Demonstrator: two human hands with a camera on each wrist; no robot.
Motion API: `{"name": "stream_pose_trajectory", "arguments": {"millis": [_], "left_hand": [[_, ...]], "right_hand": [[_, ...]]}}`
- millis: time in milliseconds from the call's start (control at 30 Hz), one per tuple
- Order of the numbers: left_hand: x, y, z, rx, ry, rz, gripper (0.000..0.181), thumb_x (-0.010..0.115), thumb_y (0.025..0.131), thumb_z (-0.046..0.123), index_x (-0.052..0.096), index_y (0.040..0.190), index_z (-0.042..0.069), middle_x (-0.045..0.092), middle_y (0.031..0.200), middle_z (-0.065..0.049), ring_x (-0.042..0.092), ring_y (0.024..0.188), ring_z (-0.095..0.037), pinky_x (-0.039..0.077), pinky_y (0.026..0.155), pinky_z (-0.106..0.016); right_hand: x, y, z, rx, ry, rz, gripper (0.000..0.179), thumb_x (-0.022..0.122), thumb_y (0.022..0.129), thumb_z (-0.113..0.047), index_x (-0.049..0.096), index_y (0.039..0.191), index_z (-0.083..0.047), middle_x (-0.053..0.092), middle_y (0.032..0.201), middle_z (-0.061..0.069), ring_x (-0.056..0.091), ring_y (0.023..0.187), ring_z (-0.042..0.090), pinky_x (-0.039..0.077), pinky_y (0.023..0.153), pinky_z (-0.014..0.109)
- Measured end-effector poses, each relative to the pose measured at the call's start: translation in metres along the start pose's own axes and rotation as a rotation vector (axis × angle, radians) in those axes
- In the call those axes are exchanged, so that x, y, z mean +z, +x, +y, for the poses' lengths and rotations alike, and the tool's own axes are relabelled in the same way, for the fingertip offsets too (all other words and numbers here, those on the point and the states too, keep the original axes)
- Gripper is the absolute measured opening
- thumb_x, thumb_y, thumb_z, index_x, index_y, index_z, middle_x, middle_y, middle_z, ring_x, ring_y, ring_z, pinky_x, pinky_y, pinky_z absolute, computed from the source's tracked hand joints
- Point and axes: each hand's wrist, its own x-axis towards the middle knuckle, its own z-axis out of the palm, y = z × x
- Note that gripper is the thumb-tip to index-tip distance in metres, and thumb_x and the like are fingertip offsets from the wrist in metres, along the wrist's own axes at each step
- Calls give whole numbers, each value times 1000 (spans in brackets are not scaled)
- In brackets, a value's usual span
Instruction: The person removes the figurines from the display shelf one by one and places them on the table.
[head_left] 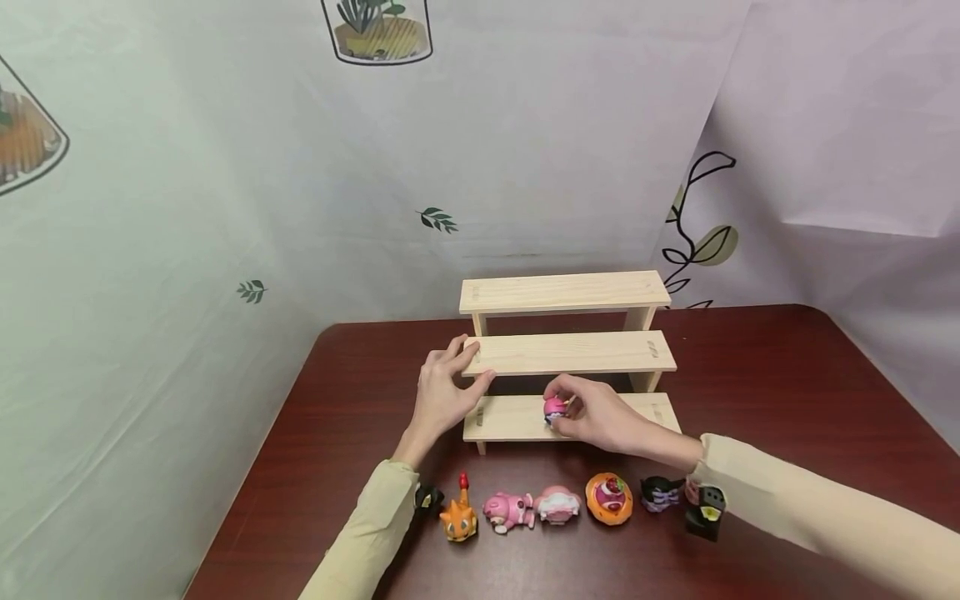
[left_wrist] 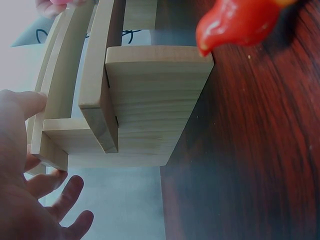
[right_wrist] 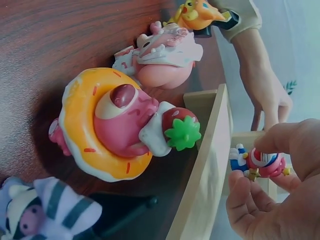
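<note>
A three-step wooden display stand (head_left: pixel 567 353) stands on the table. At its left end, my left hand (head_left: pixel 442 392) grips the middle step, with the thumb near the front edge; the left wrist view shows that hand (left_wrist: pixel 30 185) around the step's end. My right hand (head_left: pixel 603 414) pinches a small pink figurine (head_left: pixel 554 408) over the lowest step (head_left: pixel 510 419). Seen from the right wrist, the figurine (right_wrist: pixel 265 162) has blue-and-white and yellow parts, between thumb and fingers of the right hand (right_wrist: pixel 285 195). Whether it touches the step I cannot tell.
Before the stand lies a row of figurines: an orange one with a red-tipped tail (head_left: pixel 459 521), a pink bear (head_left: pixel 510 510), a pink-and-white one (head_left: pixel 557 505), an orange ring figure (head_left: pixel 609 498), and dark ones (head_left: pixel 660 493) near my right sleeve. A patterned cloth (head_left: pixel 525 167) hangs behind.
</note>
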Motion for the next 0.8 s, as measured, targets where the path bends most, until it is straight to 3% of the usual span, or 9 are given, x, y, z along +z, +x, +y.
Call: {"name": "stream_pose_trajectory", "arguments": {"millis": [267, 800], "left_hand": [[0, -1, 0, -7, -11, 0, 52, 79, 83, 31, 70, 127, 5, 59, 136, -19, 55, 109, -39, 44, 85, -59], [0, -1, 1, -6, -12, 2, 53, 80, 83, 30, 70, 127, 4, 59, 136, -19, 56, 109, -39, 44, 85, -58]], "right_hand": [[-10, -10, 0, 26, 13, -22, 27, 75, 83, -3, 63, 106, -9, 63, 92, -1, 62, 72, 10, 52, 65, 28], [-37, -36, -1, 28, -9, 40, 26, 76, 83, -4, 64, 104, -14, 61, 88, -6, 60, 74, 10, 50, 65, 28]]}}
